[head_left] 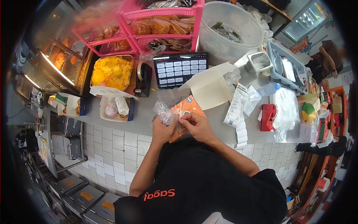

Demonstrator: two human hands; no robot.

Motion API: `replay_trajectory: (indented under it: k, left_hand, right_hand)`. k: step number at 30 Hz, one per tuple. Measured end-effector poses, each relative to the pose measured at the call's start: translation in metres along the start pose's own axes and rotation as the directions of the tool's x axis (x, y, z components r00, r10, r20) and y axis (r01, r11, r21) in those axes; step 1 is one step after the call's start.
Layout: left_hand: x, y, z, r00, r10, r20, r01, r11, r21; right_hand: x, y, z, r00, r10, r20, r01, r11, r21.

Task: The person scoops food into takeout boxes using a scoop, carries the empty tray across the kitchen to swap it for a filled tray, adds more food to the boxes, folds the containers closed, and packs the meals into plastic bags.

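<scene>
My left hand (163, 130) is closed round the gathered part of a clear plastic bag (165, 111). My right hand (197, 127) pinches at the bag's edge, its fingertips close to the left ones. Beneath both hands lies an orange box (189, 105) with a white print, partly covered by them. Behind it a cardboard takeaway box (210, 93) stands with its lid open. A long printed receipt (235, 106) with a strip of labels hangs over the counter edge to the right.
A tablet (182, 70) stands at the back. To the left are open food boxes (113, 115), a tray of yellow food (112, 71) and a black tape dispenser (143, 80). A red tape dispenser (267, 118), plastic bags (285, 106) and a blue basket (278, 71) are on the right.
</scene>
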State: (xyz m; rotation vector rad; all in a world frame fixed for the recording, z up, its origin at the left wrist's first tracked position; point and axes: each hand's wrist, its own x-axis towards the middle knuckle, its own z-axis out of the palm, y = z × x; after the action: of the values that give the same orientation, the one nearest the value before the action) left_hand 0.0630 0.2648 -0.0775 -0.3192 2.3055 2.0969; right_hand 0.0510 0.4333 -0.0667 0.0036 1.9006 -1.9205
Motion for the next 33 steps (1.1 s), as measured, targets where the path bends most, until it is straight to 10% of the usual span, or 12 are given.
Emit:
replay_trajectory:
  k: [33]
  left_hand:
    - [-0.001, 0.008, -0.011, 0.987, -0.072, 0.147, 0.075, 0.997, -0.021]
  right_hand:
    - [0.005, 0.006, 0.013, 0.979, -0.054, -0.198, 0.117, 0.94, 0.32]
